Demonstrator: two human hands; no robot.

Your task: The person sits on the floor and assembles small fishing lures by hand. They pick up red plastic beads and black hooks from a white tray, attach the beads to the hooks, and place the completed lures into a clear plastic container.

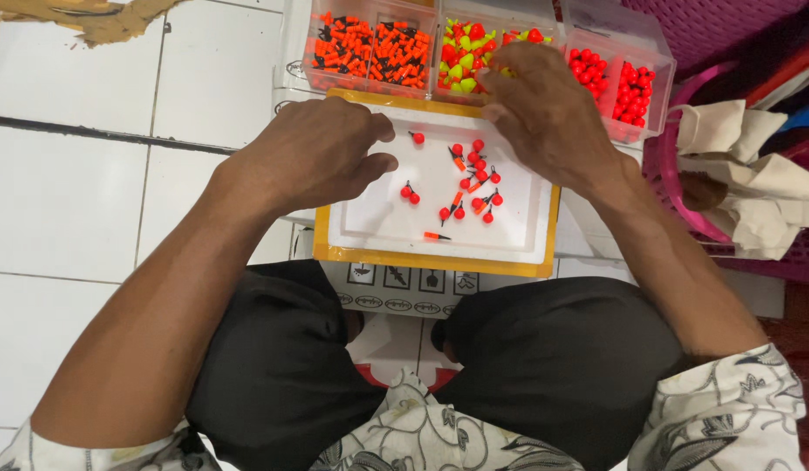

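Note:
My left hand [313, 153] rests curled on the upper left corner of a white foam tray [378, 222] edged with yellow tape, its fingertips close to a small red bead float [417, 137]. Several red and orange floats [473, 183] with black stems lie scattered across the tray. My right hand [544, 109] reaches over the tray's far edge into a clear plastic compartment box [658, 65], its fingers down in the section of yellow-and-red floats [461, 52]. What those fingers hold is hidden.
The box also holds orange floats [370, 48] at the left and red balls [623, 87] at the right. The tray sits on a cardboard box [404, 292] over white floor tiles. A pink basket [675, 166] with beige cloth [754, 174] stands at the right. My knees sit below.

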